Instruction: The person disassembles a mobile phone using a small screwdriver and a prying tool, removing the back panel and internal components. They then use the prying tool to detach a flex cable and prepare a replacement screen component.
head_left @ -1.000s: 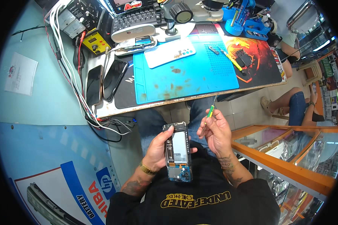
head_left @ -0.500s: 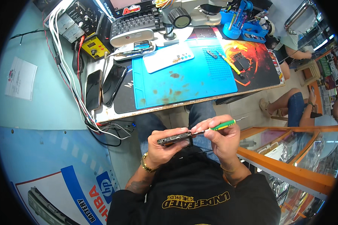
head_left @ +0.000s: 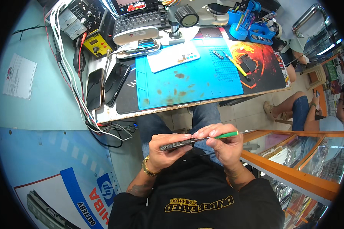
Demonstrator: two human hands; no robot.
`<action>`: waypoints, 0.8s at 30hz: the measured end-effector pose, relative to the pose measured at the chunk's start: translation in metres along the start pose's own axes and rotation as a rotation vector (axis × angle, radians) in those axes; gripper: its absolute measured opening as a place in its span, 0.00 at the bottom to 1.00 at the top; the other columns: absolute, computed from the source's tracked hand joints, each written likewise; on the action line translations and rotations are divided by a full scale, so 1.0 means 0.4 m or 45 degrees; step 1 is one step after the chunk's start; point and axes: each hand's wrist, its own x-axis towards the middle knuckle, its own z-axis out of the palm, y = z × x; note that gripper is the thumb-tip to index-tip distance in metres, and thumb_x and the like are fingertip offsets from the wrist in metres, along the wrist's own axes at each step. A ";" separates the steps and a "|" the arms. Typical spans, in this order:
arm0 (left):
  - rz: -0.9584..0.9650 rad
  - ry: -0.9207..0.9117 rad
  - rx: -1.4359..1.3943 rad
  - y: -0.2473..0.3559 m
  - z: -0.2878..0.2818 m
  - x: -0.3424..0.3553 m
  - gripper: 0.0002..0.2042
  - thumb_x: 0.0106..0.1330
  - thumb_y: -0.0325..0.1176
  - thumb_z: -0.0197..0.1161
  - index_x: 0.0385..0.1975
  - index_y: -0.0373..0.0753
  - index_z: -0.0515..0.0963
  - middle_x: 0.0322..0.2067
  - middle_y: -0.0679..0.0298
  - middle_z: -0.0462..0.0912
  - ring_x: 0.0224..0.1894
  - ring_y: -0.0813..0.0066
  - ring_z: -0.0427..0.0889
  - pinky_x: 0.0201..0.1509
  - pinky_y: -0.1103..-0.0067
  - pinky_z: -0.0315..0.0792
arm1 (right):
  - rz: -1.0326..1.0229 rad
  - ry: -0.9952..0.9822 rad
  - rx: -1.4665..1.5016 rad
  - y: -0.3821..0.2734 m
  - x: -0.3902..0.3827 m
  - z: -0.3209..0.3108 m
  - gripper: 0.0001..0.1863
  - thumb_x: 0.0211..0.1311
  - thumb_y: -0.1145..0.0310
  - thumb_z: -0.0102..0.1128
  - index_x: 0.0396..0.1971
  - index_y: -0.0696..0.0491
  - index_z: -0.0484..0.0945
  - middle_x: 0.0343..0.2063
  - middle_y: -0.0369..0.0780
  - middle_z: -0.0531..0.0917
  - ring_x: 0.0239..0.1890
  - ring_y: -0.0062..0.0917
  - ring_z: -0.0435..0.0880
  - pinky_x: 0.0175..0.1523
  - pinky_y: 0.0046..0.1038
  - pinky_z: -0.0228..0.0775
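Above my lap, my left hand (head_left: 165,149) is closed around a dark smartphone (head_left: 175,145), seen nearly edge-on with its thin side toward me. My right hand (head_left: 226,147) grips a green-handled screwdriver (head_left: 226,135) with metal at both ends. Its inner tip meets the right end of the phone, where my right fingertips also rest or come very close; the exact contact is hidden. On the workbench ahead, a blue silicone mat (head_left: 195,87) bears a white phone back cover (head_left: 173,57).
Two dark phones (head_left: 116,84) lie at the bench's left, near a tangle of cables (head_left: 103,129). A yellow-fronted soldering station (head_left: 96,46), a keyboard (head_left: 139,22) and a microscope (head_left: 186,16) stand behind. Right are a yellow screwdriver (head_left: 239,68), a blue tool holder (head_left: 239,31) and a glass display case (head_left: 290,171).
The phone has tilted flatter, so it shows more edge-on. The screwdriver has turned closer to level, its outer end dipping. Both hands stay in nearly the same place.
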 end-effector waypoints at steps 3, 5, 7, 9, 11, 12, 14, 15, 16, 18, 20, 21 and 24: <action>0.042 0.006 0.045 0.004 0.001 0.002 0.16 0.54 0.16 0.73 0.44 0.31 0.84 0.39 0.53 0.89 0.41 0.66 0.90 0.45 0.78 0.83 | -0.073 0.013 -0.054 -0.001 -0.004 0.010 0.10 0.60 0.84 0.65 0.39 0.58 0.77 0.37 0.52 0.86 0.45 0.41 0.87 0.52 0.40 0.80; 0.049 0.008 0.055 0.009 0.000 0.003 0.16 0.53 0.16 0.73 0.44 0.31 0.84 0.39 0.53 0.89 0.41 0.65 0.90 0.45 0.77 0.83 | -0.142 -0.041 -0.134 -0.001 0.001 0.006 0.10 0.60 0.83 0.65 0.39 0.58 0.76 0.37 0.51 0.86 0.45 0.42 0.87 0.52 0.41 0.80; 0.066 -0.020 0.104 0.018 -0.004 0.006 0.16 0.51 0.14 0.73 0.41 0.30 0.84 0.38 0.50 0.88 0.40 0.63 0.90 0.44 0.77 0.83 | -0.211 -0.094 -0.214 -0.005 0.006 0.002 0.10 0.60 0.83 0.66 0.39 0.58 0.76 0.37 0.51 0.86 0.45 0.42 0.87 0.52 0.41 0.80; 0.078 -0.041 0.122 0.020 -0.011 0.008 0.16 0.51 0.15 0.73 0.41 0.30 0.84 0.38 0.50 0.89 0.39 0.63 0.90 0.43 0.77 0.83 | -0.276 -0.165 -0.375 -0.014 0.008 0.001 0.10 0.60 0.81 0.67 0.39 0.57 0.76 0.37 0.51 0.86 0.44 0.43 0.87 0.51 0.41 0.80; 0.088 -0.065 0.139 0.024 -0.014 0.012 0.15 0.51 0.15 0.73 0.41 0.30 0.84 0.37 0.50 0.89 0.39 0.62 0.90 0.42 0.77 0.83 | -0.205 -0.148 -0.288 -0.007 0.004 -0.005 0.09 0.61 0.80 0.66 0.39 0.57 0.76 0.37 0.51 0.86 0.44 0.42 0.87 0.51 0.40 0.80; 0.095 -0.086 0.170 0.028 -0.014 0.015 0.15 0.51 0.16 0.73 0.41 0.29 0.84 0.36 0.50 0.89 0.38 0.62 0.90 0.41 0.77 0.83 | -0.137 -0.131 -0.201 -0.004 0.002 -0.007 0.08 0.62 0.80 0.65 0.38 0.58 0.75 0.36 0.51 0.86 0.44 0.41 0.87 0.50 0.40 0.80; 0.094 -0.112 0.196 0.036 -0.012 0.016 0.15 0.52 0.16 0.74 0.41 0.29 0.84 0.36 0.50 0.89 0.38 0.62 0.90 0.41 0.78 0.83 | -0.016 -0.102 -0.071 -0.008 0.002 -0.011 0.07 0.63 0.80 0.64 0.38 0.58 0.75 0.36 0.51 0.86 0.44 0.40 0.87 0.51 0.39 0.79; 0.074 -0.128 0.198 0.039 -0.011 0.015 0.15 0.52 0.16 0.74 0.41 0.29 0.84 0.36 0.50 0.89 0.37 0.63 0.90 0.40 0.78 0.83 | 0.102 -0.075 0.060 -0.010 0.002 -0.014 0.06 0.64 0.80 0.63 0.38 0.58 0.75 0.36 0.51 0.86 0.44 0.39 0.87 0.51 0.39 0.79; 0.053 -0.144 0.201 0.040 -0.009 0.013 0.15 0.52 0.17 0.74 0.41 0.29 0.84 0.35 0.50 0.89 0.37 0.64 0.90 0.40 0.78 0.83 | 0.107 -0.067 0.059 -0.010 0.003 -0.022 0.06 0.64 0.80 0.63 0.38 0.58 0.75 0.36 0.51 0.86 0.44 0.39 0.87 0.51 0.39 0.79; 0.013 -0.137 0.162 0.039 -0.005 0.007 0.16 0.52 0.17 0.74 0.42 0.31 0.84 0.36 0.53 0.89 0.37 0.66 0.90 0.40 0.79 0.83 | 0.201 -0.145 0.198 -0.011 0.008 -0.036 0.05 0.64 0.82 0.60 0.38 0.59 0.75 0.37 0.52 0.86 0.45 0.37 0.86 0.52 0.38 0.79; -0.023 -0.129 0.126 0.037 -0.002 0.001 0.17 0.52 0.18 0.74 0.43 0.33 0.85 0.38 0.56 0.89 0.37 0.68 0.90 0.40 0.80 0.83 | 0.238 -0.122 0.227 -0.016 0.007 -0.035 0.05 0.64 0.82 0.60 0.38 0.59 0.76 0.38 0.52 0.85 0.45 0.37 0.86 0.52 0.37 0.79; -0.041 -0.129 0.129 0.036 -0.002 0.000 0.16 0.52 0.18 0.74 0.43 0.33 0.85 0.38 0.56 0.89 0.37 0.68 0.90 0.40 0.80 0.82 | 0.243 -0.134 0.220 -0.017 0.008 -0.038 0.06 0.64 0.83 0.60 0.38 0.59 0.76 0.38 0.52 0.85 0.46 0.37 0.86 0.52 0.37 0.79; -0.063 -0.131 0.142 0.041 -0.001 0.002 0.16 0.53 0.18 0.74 0.43 0.33 0.85 0.38 0.56 0.89 0.38 0.69 0.90 0.40 0.80 0.82 | 0.251 -0.156 0.191 -0.026 0.013 -0.042 0.06 0.63 0.83 0.60 0.38 0.59 0.76 0.37 0.52 0.85 0.46 0.37 0.86 0.53 0.37 0.80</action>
